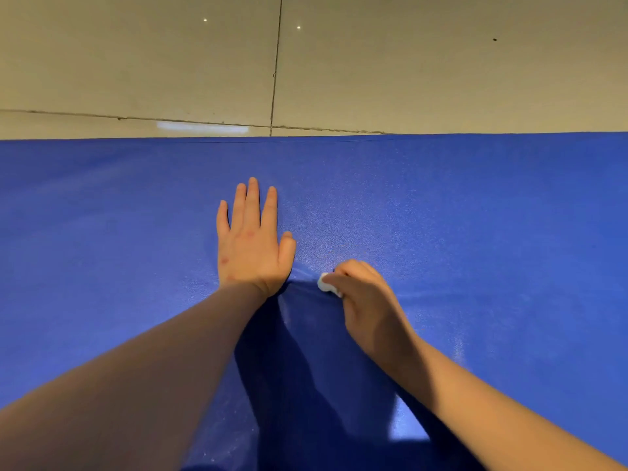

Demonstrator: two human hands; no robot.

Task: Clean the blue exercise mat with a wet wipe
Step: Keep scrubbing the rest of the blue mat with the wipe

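Mat [475,215] all the way across, blue and grainy, spread flat on a pale tiled floor [136,62] with its far edge just short of a grout line. The left hand [251,246] lies palm down on it, fingers straight and slightly spread, thumb out to the side, pinning the sheet. Just beside that thumb the right hand [363,300] has its fingers curled tight round a balled white wipe [327,283], pressing it onto the surface. And look, a small ridge of mat is bunching up between the two hands. That's the thing to manage, I'd say: keep the flat hand bearing down, push the wipe away from it so the sheet pulls taut rather than wrinkling. Unfolding the wad a little would likely cover more ground per stroke. Faint pale smears show nearer the person, so overlapping passes look wise; plenty of mat to either side seems not yet worked.
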